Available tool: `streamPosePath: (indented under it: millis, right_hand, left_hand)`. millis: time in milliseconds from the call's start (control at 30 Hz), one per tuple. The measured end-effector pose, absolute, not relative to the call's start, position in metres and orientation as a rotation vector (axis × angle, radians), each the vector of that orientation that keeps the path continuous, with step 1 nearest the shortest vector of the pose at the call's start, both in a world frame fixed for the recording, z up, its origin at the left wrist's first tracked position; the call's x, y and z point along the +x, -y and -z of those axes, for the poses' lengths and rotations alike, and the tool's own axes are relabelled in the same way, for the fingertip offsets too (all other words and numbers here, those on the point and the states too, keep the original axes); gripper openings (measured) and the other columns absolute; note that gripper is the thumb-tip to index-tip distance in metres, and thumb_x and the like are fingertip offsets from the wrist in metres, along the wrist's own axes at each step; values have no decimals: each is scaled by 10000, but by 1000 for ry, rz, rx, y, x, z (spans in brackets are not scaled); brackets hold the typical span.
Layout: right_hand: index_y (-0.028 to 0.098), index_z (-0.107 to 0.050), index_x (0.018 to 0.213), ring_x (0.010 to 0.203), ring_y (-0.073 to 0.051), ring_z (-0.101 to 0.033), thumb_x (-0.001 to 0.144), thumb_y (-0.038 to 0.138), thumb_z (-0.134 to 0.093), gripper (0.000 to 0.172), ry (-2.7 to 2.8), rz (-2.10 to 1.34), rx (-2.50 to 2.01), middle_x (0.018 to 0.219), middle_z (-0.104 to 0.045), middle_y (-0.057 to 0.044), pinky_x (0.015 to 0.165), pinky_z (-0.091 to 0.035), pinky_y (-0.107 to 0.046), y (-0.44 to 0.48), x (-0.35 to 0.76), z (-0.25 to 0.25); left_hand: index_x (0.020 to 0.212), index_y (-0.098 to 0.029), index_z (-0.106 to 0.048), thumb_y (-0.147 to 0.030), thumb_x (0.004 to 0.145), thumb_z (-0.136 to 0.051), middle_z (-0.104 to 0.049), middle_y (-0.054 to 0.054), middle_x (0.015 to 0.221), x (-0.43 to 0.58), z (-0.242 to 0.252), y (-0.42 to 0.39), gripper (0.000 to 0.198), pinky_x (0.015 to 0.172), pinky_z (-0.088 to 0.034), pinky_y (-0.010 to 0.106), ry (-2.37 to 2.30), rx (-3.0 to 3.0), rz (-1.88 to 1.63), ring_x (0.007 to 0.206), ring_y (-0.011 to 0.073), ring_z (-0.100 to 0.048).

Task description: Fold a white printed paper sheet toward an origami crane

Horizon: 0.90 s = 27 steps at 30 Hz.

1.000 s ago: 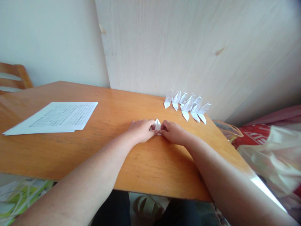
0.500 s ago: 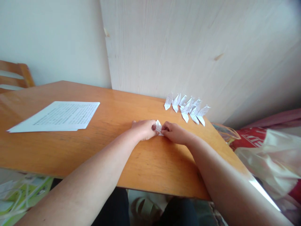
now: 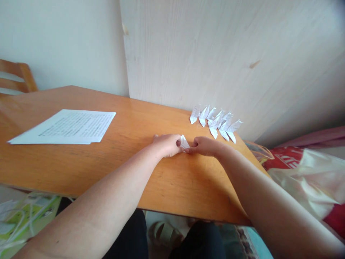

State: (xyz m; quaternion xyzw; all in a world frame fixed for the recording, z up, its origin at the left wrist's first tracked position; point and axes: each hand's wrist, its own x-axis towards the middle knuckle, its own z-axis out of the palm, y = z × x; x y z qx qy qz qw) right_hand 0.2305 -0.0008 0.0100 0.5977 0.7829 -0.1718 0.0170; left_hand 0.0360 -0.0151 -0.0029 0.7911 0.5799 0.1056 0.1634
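Note:
A small folded piece of white paper [image 3: 183, 141] comes to a point at its far end, between my two hands just above the wooden table [image 3: 88, 169]. My left hand [image 3: 170, 144] pinches its left side, fingers curled. On the right, the thumb and curled forefinger of my right hand [image 3: 202, 146] grip its lower right edge. Part of the paper is hidden behind my fingers. Beyond my right hand, several folded white paper figures [image 3: 214, 126] with pointed tips stand in a cluster near the wall.
A stack of printed sheets [image 3: 67, 126] lies on the left of the table. Behind the table rises a pale wood panel [image 3: 188, 54]. A wooden chair [image 3: 18, 77] is at the far left. Red and cream bags [image 3: 307, 172] sit past the right edge.
My right hand has shifted slightly to the right, and the right side of the folded paper slants more and shows more. My left hand keeps its grip. The whole view has tilted a little.

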Motion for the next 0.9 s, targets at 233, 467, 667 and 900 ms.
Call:
streamPosePath:
  millis: [233,467,667,900]
  right_hand:
    - [201,-601,794,642,-160,-542,777,505,-670,312,-2445,616,1772,779,-652,-34,528,-333,-266,-2,238,-15]
    - [173,-622,892,710,-158,-545,776,381,-671,243,-2460,799,1688,837,-646,-43,571,-374,-246,-8,252,-9]
    - [179,-622,900,743,-154,-551,762,290,-636,177,-2500,922,1749,843,-641,-27,604,-393,-233,0,258,-6]
    - [183,-569,865,680,-128,-548,735,162,-519,141,-2664,1035,1883,775,-604,-5,580,-395,-214,12,224,-11]
  left_hand:
    - [875,-296,-622,-625,753,-622,-709,5,878,36,5,13,351,917,-368,494,-1659,2243,-313,912,292,-631]
    - [888,-298,-625,-598,754,-626,-711,8,923,35,6,13,328,944,-352,502,-1656,2237,-316,960,290,-621]
    - [884,-295,-630,-565,760,-635,-714,8,919,34,4,15,297,965,-333,509,-1644,2237,-325,966,282,-622]
    - [912,-285,-633,-577,764,-621,-720,34,954,34,2,18,327,972,-323,555,-1628,2238,-348,959,304,-630]
